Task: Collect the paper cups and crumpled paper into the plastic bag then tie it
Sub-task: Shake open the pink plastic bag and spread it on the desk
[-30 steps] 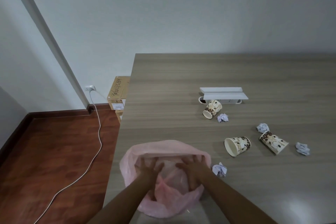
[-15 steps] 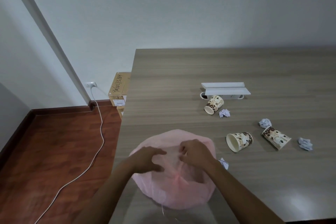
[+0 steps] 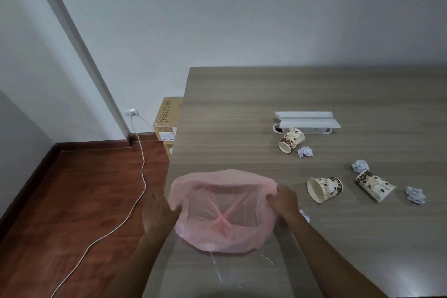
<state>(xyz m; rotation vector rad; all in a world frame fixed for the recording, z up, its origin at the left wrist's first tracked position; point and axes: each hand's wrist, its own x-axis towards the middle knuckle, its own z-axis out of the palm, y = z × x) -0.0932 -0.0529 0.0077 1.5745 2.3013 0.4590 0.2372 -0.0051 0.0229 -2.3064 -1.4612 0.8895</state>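
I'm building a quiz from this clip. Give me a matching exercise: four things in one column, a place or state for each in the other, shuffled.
1. plastic bag
2. right hand
3. cardboard box
4. paper cup by the white tray

a. on the floor beside the table
b. lying on its side
c. pink, mouth held open
d. gripping the bag's rim

Pairs: 1-c, 2-d, 3-a, 4-b

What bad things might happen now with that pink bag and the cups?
1. The pink bag sits near the table corner, so it might slide off if a hand lets go.
2. The thin plastic might tear while the left hand and right hand stretch it.
3. The lying cups might roll.
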